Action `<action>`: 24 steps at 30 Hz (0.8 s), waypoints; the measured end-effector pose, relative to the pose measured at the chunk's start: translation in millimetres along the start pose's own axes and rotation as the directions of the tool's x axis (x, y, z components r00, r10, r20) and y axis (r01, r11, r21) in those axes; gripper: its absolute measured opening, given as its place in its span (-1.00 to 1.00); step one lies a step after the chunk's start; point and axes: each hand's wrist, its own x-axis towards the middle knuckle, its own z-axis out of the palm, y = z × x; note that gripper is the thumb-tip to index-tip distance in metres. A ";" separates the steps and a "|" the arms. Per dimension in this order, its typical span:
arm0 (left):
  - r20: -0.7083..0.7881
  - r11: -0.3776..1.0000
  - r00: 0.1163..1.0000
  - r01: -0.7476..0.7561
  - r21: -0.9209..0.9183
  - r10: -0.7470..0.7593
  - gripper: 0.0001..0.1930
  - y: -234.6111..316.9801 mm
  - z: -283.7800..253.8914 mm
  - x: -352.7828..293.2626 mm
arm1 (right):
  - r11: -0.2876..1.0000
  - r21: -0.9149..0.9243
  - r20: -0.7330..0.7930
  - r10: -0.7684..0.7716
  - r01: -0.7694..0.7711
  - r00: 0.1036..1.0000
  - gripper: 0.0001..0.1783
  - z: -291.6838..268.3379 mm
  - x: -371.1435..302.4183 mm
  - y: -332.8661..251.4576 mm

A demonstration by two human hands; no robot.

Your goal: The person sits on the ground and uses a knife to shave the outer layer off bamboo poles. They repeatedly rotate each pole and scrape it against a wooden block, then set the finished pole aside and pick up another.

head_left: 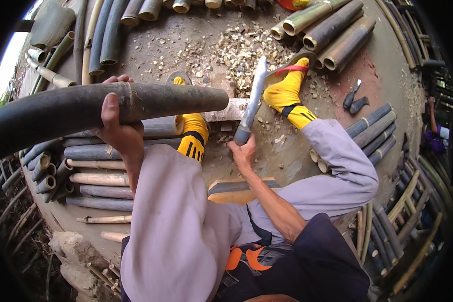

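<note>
Left hand is wrapped around a long dark bamboo pole, thumb up the near side and fingertips curled over the top; the pole runs from the left edge of view across to mid-frame, raised above the stacked poles below it. Right hand is closed in a fist on the handle of a broad chopping blade, blade pointing up and away from the person. Blade tip sits near a pale wooden block lying on the ground, just beyond the open end of the pole. Feet in yellow socks rest to either side of the block. Wood chips are scattered on the ground beyond. Cut bamboo lengths are piled at left; further lengths lie at upper right. A dark tool lies on the ground, right, well apart from both hands
</note>
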 end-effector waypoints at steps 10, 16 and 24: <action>0.023 0.998 0.998 0.052 0.030 -0.053 -0.47 -26.1 12.7 -25.9 | 0.923 -0.132 0.203 -0.331 0.361 0.922 -0.56 -74.5 -12.6 -61.1; -0.006 0.995 0.996 0.083 -0.047 -0.084 -0.56 -40.0 10.4 -18.0 | 0.801 -0.033 0.020 -0.598 0.598 0.802 -0.56 -65.0 -17.6 -94.9; 0.029 1.000 0.999 -0.021 -0.007 0.021 -0.64 -44.1 10.7 -10.8 | 0.887 -0.187 0.239 -0.375 0.422 0.896 -0.61 -58.0 11.2 -76.1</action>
